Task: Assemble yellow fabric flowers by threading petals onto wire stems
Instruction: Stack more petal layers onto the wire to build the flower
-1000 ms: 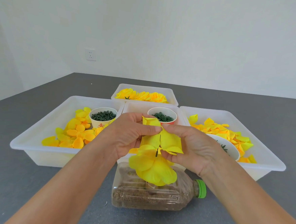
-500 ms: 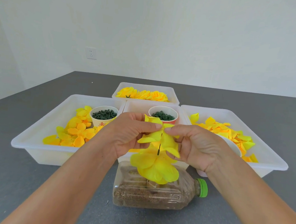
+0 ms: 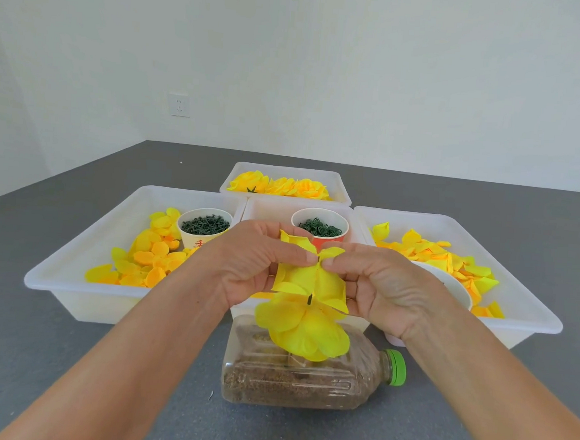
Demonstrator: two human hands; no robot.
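Observation:
A dark wire stem stands upright out of a sand-filled plastic bottle lying on its side. Several yellow petals are stacked low on the stem. Above them a folded yellow petal piece sits around the stem's top. My left hand pinches its left side between thumb and fingers. My right hand pinches its right side, thumb tip meeting the left thumb at the stem.
White trays stand behind the bottle: a left tray with loose petals and a cup of green parts, a middle tray with a red cup of green rings, a right tray of petals, a far tray of finished flowers.
Both hands have drawn closer together at the stem's top, and the petal piece has folded tighter around the stem. The bottle and trays have not moved.

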